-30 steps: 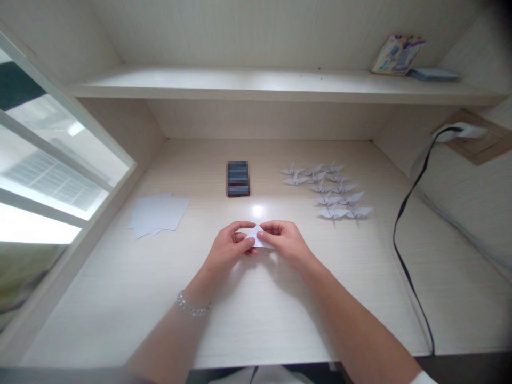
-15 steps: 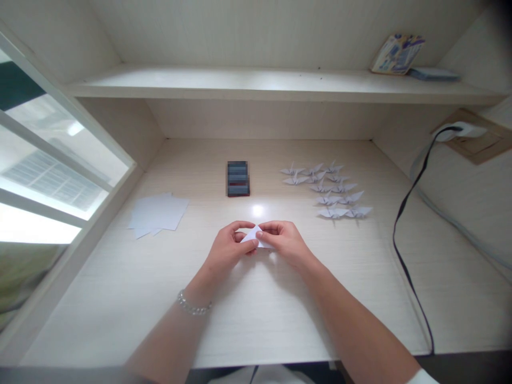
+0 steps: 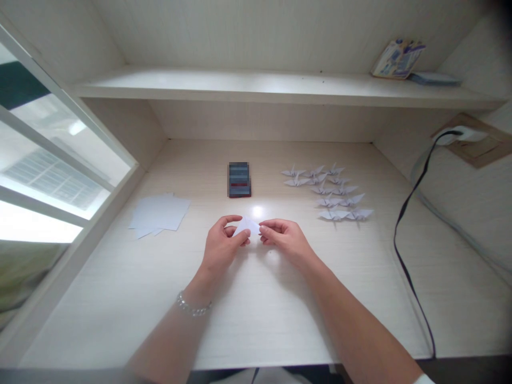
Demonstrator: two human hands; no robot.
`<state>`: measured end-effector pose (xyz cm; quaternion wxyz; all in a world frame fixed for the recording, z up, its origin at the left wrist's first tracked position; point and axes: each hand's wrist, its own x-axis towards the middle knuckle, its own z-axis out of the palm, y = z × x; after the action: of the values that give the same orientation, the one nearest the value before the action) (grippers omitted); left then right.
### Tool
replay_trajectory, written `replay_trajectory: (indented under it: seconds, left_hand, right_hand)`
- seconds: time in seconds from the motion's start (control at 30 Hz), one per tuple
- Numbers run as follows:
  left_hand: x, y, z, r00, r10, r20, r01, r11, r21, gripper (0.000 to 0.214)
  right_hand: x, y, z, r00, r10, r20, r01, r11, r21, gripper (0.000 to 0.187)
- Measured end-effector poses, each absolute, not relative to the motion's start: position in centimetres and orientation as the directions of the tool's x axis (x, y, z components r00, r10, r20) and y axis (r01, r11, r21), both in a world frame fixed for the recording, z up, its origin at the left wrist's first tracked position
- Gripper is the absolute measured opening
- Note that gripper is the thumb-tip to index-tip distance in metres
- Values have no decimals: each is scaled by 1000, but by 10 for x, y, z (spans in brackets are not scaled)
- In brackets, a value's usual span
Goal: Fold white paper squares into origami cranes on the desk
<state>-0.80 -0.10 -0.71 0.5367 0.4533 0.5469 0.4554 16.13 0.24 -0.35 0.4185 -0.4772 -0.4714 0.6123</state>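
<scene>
A closed thumb-and-finger pinch of the left hand (image 3: 223, 242) holds the folded paper (image 3: 247, 225) just below the frame's centre, the right hand (image 3: 286, 237) pinching its right corner between thumb and fingers, while cranes (image 3: 322, 190) stand right of centre, sheets (image 3: 160, 213) lie at middle left, and a dark object (image 3: 239, 180) lies near centre.

The left hand (image 3: 221, 241) has moved away from the right hand (image 3: 286, 238), taking the folded white paper (image 3: 246, 226) along; the right thumb, earlier over the paper, now meets only its near edge.
</scene>
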Motion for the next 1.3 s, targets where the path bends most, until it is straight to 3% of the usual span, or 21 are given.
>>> replay_trajectory:
  seconds: [0.17,0.57,0.77,1.0,1.3]
  left_hand:
    - [-6,-2,-5,5,986,-168,12,168,986,44]
    - [-7,-2,-4,78,987,-140,-6,141,990,42]
    - [-8,-1,-1,162,971,-176,-34,184,982,32]
    - [-11,-2,-5,121,975,-187,29,185,982,34]
    - [-11,-2,-6,91,977,-195,-13,197,980,32]
  right_hand:
    - [160,0,0,-177,972,-154,71,-143,-987,25]
    - [162,1,-6,-152,958,-245,-88,-260,-962,31]
    - [163,0,-3,-179,957,-228,-9,-234,-972,26]
    - [161,-2,1,-242,943,-228,63,-220,-974,27]
    - [159,-4,3,-229,955,-189,65,-179,-982,24]
